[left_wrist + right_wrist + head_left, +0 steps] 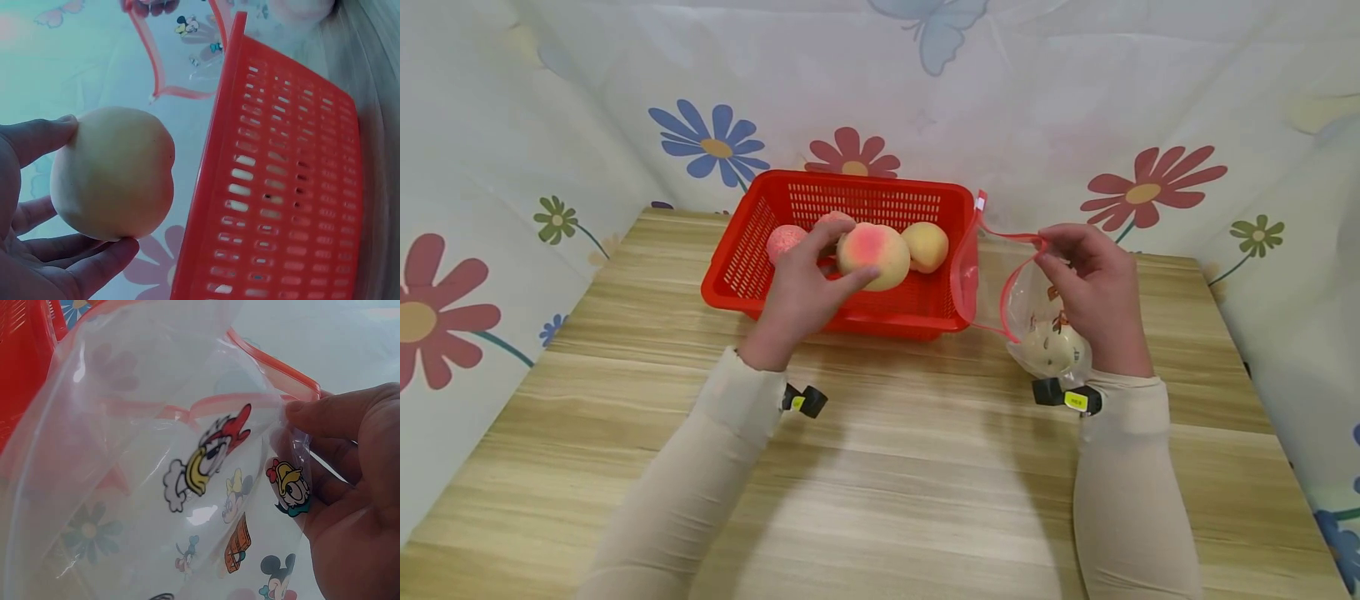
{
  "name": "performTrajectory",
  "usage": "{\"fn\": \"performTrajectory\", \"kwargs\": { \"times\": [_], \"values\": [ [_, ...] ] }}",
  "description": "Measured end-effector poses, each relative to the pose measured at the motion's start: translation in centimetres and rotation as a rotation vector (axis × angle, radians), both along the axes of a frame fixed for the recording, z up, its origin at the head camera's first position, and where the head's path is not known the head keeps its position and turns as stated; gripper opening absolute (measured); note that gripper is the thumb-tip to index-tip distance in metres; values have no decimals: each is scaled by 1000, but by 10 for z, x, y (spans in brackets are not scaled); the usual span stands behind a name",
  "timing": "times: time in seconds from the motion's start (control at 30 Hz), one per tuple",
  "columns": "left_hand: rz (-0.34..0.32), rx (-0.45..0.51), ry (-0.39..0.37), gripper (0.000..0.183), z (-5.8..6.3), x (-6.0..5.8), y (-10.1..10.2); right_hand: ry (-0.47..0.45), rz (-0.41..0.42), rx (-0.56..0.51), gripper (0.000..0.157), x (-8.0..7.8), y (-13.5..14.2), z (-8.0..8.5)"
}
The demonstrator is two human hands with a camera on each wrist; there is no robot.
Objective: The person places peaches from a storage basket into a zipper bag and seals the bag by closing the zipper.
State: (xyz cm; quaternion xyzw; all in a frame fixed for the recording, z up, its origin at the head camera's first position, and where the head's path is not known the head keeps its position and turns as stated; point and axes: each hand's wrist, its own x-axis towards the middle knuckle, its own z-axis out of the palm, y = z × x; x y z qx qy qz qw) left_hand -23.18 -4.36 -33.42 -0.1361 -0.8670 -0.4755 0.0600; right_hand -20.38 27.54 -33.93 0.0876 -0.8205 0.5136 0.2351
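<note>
Sleeves (722,450), two: pale, mine.

Wrist cameras (811,402), two: black, one on each wrist.

Table (917,492): wood-grained, bare in front of me.

Left hand (797,292): thumb and fingers gripping a peach (887,258).

Peach: yellow with a pink blush, held above the basket's rim and apart from it.

Right hand (1097,283): thumb and fingers pinching the edge of a bag (1021,292).

Bag: clear, red-edged, printed with cartoon characters; mouth parted, its far side against the basket's right end. One pale round item (1056,348) lies low inside; what it is, I cannot tell.

Basket (887,322): red, slotted. Contents in view: two pink balls (786,242) at left, one yellow fruit (927,247) at right.

Cloth (1000,150): white, flowered, hung behind.

Step in hand, as I judge it: bringing the peach across from the basket to the bag. The next move would call for my right hand to spread the mouth wide and my left to clear the red edge before letting go.
</note>
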Motion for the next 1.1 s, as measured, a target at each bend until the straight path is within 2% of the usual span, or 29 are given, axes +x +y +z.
{"fn": "performTrajectory", "kwargs": {
  "times": [0.3, 0.63, 1.1],
  "values": [
    [0, 54, -23, 63, -3, 2, 11, -11, -7, 8, 27, -1, 2, 0],
    [-69, 194, -6, 64, -11, 6, 24, -4, -4, 13, 26, -2, 2, 0],
    [-118, 271, -29, 63, -21, 12, 48, 3, -5, 22, 26, 0, -1, 1]
  ]
}}
